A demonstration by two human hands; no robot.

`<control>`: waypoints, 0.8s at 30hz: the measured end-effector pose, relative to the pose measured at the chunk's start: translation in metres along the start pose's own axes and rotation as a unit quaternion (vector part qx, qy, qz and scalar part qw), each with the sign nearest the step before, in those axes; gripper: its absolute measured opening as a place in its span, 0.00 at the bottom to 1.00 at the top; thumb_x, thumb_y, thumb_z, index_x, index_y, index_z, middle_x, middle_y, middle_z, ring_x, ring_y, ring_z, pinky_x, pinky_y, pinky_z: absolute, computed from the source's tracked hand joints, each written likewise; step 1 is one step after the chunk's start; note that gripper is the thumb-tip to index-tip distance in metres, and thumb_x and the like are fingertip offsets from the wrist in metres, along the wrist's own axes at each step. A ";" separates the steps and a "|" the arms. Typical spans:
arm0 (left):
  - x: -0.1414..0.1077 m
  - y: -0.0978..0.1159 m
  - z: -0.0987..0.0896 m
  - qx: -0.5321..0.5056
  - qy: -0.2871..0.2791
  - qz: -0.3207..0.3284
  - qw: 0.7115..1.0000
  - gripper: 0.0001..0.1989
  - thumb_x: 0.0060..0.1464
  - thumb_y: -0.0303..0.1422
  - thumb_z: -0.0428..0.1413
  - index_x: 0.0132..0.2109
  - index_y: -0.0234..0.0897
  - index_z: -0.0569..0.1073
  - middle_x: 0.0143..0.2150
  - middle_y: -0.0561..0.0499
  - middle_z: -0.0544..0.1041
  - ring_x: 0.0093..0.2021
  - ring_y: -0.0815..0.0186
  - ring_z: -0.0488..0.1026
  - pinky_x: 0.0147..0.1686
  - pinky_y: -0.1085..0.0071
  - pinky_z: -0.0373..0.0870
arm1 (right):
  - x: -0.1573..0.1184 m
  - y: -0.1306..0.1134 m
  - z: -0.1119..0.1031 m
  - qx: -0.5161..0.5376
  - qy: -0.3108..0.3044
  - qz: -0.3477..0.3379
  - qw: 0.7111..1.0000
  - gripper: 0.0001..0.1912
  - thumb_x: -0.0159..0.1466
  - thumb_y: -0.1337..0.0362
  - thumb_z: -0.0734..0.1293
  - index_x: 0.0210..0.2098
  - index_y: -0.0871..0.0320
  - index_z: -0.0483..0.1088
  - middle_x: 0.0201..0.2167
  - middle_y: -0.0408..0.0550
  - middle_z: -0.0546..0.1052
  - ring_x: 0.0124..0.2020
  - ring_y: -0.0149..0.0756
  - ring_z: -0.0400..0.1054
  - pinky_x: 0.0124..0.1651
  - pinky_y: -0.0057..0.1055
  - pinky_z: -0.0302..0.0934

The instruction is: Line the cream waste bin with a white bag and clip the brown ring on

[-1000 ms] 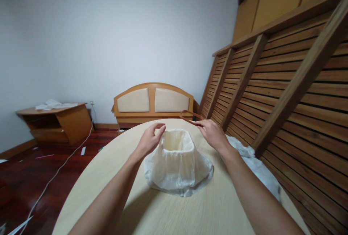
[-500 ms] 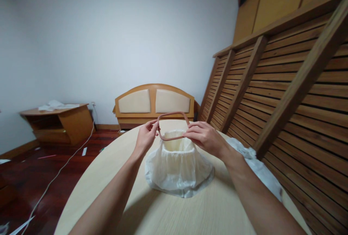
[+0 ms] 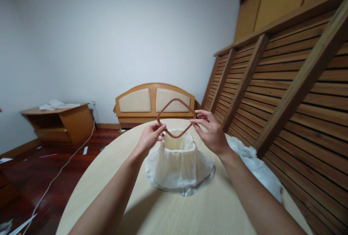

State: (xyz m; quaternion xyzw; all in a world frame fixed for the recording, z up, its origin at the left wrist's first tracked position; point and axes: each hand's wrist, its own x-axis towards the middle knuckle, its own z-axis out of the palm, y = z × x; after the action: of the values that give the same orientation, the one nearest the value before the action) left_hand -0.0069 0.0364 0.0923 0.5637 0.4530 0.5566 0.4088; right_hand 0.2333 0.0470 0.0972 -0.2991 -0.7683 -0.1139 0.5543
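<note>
A thin brown square ring with rounded corners (image 3: 178, 100) is held up between my hands. My left hand (image 3: 150, 136) pinches its lower left side between thumb and fingers. On the opposite side, my right hand (image 3: 209, 130) has its fingertips closed on the ring's right corner. Just below and behind the ring stands an open bin (image 3: 178, 168) draped with a white translucent plastic bag, whose skirt spreads over the round pale table (image 3: 212, 213). The ring is tilted above the bin's opening and looks apart from the rim.
A crumpled white plastic bag (image 3: 255, 164) lies along the table's right edge. Wooden slatted panels (image 3: 296, 93) lean at the right. Beyond the table are a headboard (image 3: 154, 101) and a low cabinet (image 3: 73, 119). A white cable (image 3: 66, 162) crosses the dark floor.
The brown ring has turned from lying squarely to a diamond-like angle, its far corner now higher. My right hand has shifted its hold to a corner, fingers more spread; the bagged bin stays put.
</note>
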 end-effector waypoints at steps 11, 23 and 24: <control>-0.013 0.012 0.010 0.064 -0.064 0.025 0.996 0.21 0.43 0.48 0.65 0.36 0.34 0.77 0.31 0.48 0.78 0.29 0.68 0.70 0.25 0.75 0.63 | -0.002 0.014 0.021 0.285 0.111 0.319 0.897 0.25 0.55 0.49 0.74 0.44 0.59 0.73 0.38 0.48 0.77 0.28 0.34 0.74 0.35 0.36 0.74; -0.011 0.013 0.007 0.159 -0.004 0.073 0.985 0.20 0.48 0.48 0.60 0.33 0.31 0.78 0.31 0.47 0.79 0.30 0.66 0.72 0.32 0.72 0.66 | -0.007 0.011 0.018 0.233 -0.016 0.387 0.892 0.21 0.54 0.55 0.73 0.42 0.64 0.80 0.28 0.50 0.81 0.22 0.30 0.69 0.27 0.27 0.65; -0.011 0.011 0.005 0.178 -0.003 0.075 0.981 0.20 0.47 0.48 0.61 0.32 0.32 0.77 0.29 0.47 0.79 0.30 0.65 0.73 0.32 0.72 0.66 | -0.008 0.011 0.019 0.231 -0.019 0.387 0.893 0.21 0.55 0.55 0.73 0.42 0.64 0.81 0.28 0.51 0.81 0.22 0.30 0.69 0.28 0.27 0.65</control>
State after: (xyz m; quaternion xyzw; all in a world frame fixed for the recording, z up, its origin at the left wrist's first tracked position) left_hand -0.0005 0.0237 0.0999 0.6618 0.5000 0.4944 0.2599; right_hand 0.2265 0.0622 0.0814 -0.4379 -0.6069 0.2961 0.5934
